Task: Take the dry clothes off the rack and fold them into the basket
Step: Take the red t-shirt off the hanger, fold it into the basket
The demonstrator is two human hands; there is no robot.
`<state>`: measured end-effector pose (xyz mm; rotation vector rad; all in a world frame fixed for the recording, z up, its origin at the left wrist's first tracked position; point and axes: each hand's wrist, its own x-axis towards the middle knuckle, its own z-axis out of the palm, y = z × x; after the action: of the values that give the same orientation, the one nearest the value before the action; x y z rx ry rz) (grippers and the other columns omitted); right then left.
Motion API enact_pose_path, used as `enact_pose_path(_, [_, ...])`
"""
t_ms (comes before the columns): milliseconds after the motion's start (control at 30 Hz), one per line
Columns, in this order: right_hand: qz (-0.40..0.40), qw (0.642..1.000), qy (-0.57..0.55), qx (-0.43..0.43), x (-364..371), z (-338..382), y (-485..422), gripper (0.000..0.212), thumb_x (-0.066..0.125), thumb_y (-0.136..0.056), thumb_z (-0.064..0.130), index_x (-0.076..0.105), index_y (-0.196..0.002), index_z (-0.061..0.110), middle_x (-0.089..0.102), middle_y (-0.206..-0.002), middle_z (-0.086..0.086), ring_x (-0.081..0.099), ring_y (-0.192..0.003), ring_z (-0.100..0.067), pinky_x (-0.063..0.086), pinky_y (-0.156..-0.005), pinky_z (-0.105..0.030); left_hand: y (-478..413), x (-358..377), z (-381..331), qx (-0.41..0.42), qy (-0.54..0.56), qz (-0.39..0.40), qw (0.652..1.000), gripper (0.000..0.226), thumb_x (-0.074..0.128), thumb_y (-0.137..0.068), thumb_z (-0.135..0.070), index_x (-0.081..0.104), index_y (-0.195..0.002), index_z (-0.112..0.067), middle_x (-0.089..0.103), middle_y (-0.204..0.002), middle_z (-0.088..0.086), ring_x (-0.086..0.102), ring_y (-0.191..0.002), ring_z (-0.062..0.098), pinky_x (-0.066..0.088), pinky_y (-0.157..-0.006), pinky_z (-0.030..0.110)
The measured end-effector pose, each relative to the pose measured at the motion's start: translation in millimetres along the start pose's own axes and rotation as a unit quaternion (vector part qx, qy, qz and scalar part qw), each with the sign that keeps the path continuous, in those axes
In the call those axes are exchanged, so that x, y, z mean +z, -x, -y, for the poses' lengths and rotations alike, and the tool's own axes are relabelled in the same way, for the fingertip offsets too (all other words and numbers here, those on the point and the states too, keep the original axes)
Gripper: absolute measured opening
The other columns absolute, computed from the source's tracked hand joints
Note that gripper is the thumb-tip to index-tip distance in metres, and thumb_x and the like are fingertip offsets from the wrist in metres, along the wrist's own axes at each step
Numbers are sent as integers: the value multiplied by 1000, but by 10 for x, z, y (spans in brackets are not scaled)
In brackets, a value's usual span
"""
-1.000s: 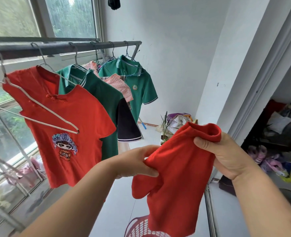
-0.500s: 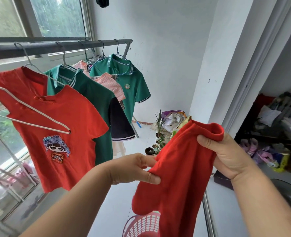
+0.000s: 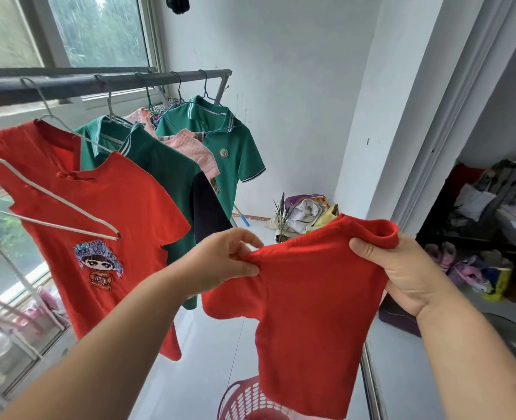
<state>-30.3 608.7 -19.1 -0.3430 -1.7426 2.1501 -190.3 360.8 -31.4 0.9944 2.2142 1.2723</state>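
Near the middle of the view, both hands hold a small red garment (image 3: 311,313) up in the air by its top edge. The left hand (image 3: 223,262) pinches a bunched fold at the garment's left corner between thumb and curled fingers. The right hand (image 3: 402,274) grips the right corner, where the cloth is rolled over; its thumb lies across the front and its other fingers are hidden behind the fabric. The garment is stretched fairly flat between the two hands and hangs loose below them, with a short flap drooping under the left hand. Its lower hem covers part of a pink slotted laundry basket (image 3: 244,398) on the floor at the near edge; whether the cloth touches the basket cannot be told. To the left, a grey rack rail (image 3: 99,84) runs along the window (image 3: 99,28) and carries hangers with clothes. Nearest on it is a red shirt with an embroidered figure (image 3: 99,213), with a bare white wire hanger (image 3: 63,201) in front of it. Behind hang a dark green polo shirt (image 3: 166,177), a pink checked garment (image 3: 196,150) and, farthest, a lighter green polo shirt (image 3: 235,156). On the far floor by the wall stand a potted plant (image 3: 281,219) and a heap of bags (image 3: 308,207). Shoes (image 3: 462,265) lie at the right.
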Motion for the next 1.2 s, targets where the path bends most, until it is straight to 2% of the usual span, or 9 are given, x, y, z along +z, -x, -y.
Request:
enact_pose_path(67, [7,1000,6,-4,-7,-7,-14,53,91,-43,22,77,-93,13,76,-97,-11,73,-88,-21,60,-79,-29,-24,-61,-32,-1,-83,29,996,39,79,-79,-10,67,-113,-26,71,-89,-8,69,-82,8,55,-85,26])
enact_pose_path(233, [11,1000,23,-6,14,-46,-43,79,100,-26,40,77,-97,14,76,-102,-12,73,-92,-22,59,-84,-31,-30,-121,-116,50,-252,42,965,12,71,-86,-15,75,-92,-24,61,-78,-19,53,-70,-10,35,-66,4])
enact_pose_path(333, [20,999,21,-13,41,-32,-37,75,100,-27,40,78,-95,16,76,-101,-10,73,-91,-20,59,-83,-30,-33,-132,-134,67,-280,15,958,11,66,-89,-16,73,-90,-24,64,-77,-13,57,-68,-6,43,-68,12])
enact_pose_path(500, [8,1000,-11,-6,54,22,-14,59,86,-49,23,72,-105,10,76,-102,-12,73,-88,-20,60,-75,-29,6,-97,-174,39,-178,44,982,14,55,-83,-5,53,-73,-15,51,-67,-4,45,-63,13,43,-66,36])
enact_pose_path(567, [-1,1000,-17,-8,58,12,-15,54,82,-52,23,72,-103,11,76,-100,-11,74,-87,-20,60,-75,-29,47,-78,-165,19,-107,76,991,6,55,-75,-16,51,-78,-14,47,-74,8,43,-69,16,42,-68,43])
enact_pose_path(667, [-17,1000,-20,-11,59,-31,-32,54,82,-51,24,72,-103,11,76,-99,-10,73,-87,-20,60,-77,-30,90,-57,-150,10,-18,103,994,31,75,-71,-34,59,-89,-15,60,-93,25,54,-80,21,48,-84,61])
enact_pose_path(833, [-18,1000,-12,-12,50,-81,-51,56,83,-51,25,72,-104,11,76,-100,-10,73,-90,-21,60,-76,-29,66,56,-127,22,6,41,999,28,85,-71,-29,58,-72,-19,54,-68,-1,49,-66,12,45,-68,39])
enact_pose_path(967, [-10,1000,0,-11,13,-91,-82,73,95,-42,34,72,-107,10,75,-104,-12,73,-95,-24,60,-76,-30,57,93,-75,12,52,47,997,35,77,-66,-37,61,-84,-11,50,-78,4,48,-75,17,44,-75,41])
enact_pose_path(1200, [-14,1000,5,-9,-43,-192,-85,90,98,-32,42,71,-111,9,75,-105,-12,73,-96,-25,60,-80,-32,3,213,16,-16,201,85,976,27,66,-76,-6,50,-97,-4,48,-92,13,51,-89,25,51,-88,40])
